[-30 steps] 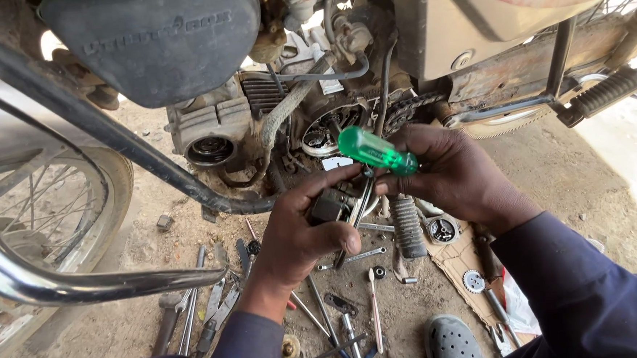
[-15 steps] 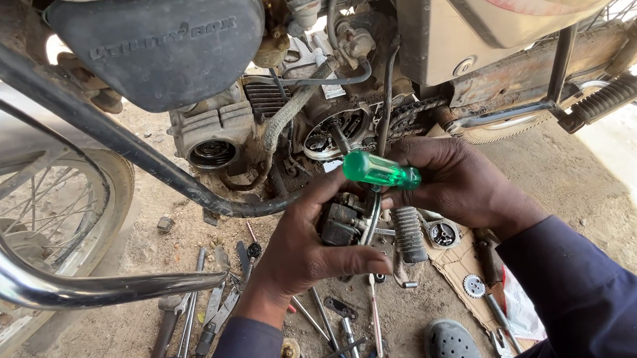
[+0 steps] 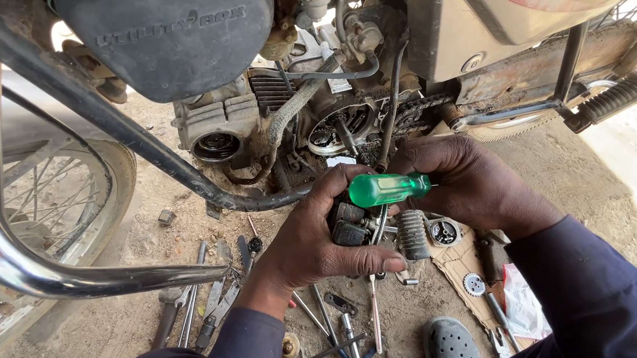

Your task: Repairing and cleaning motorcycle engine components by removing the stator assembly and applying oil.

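Okay, my left hand (image 3: pixel 315 248) sits centre frame, fingers curled tight round a small dark greasy metal engine part (image 3: pixel 348 224), thumb clamped under it. My right hand (image 3: pixel 464 182), just right of centre, is closed on a screwdriver with a translucent green plastic handle (image 3: pixel 388 188); its thin steel shaft runs down behind the part and the tip is hidden, so I cannot tell what it engages. The part looks stiff, dense for its size and oily, so likely slippery; best gripped round the blocky body, as now, not by any thin bits. The screwdriver handle is light, hard and smooth, held across the palm.

Just below the hands stands a ribbed grey rubber footpeg sleeve (image 3: pixel 411 234), beside it a round metal cover (image 3: pixel 445 232). Lower right, a torn brown cardboard sheet (image 3: pixel 457 266) serves as a tray: it holds a small gear (image 3: pixel 474 284) and a few loose pieces. Lower centre and lower left, a scatter of steel spanners and hand tools (image 3: pixel 209 308) lies on the sandy ground (image 3: pixel 148 246). A grey clog shoe (image 3: pixel 450 343) shows at the bottom edge. Upper half: a motorcycle engine with its side opened (image 3: pixel 330 131), a black plastic side box (image 3: pixel 162 38) upper left, a chrome crash bar (image 3: pixel 18 267) and a spoked wheel (image 3: pixel 43 193) at left.
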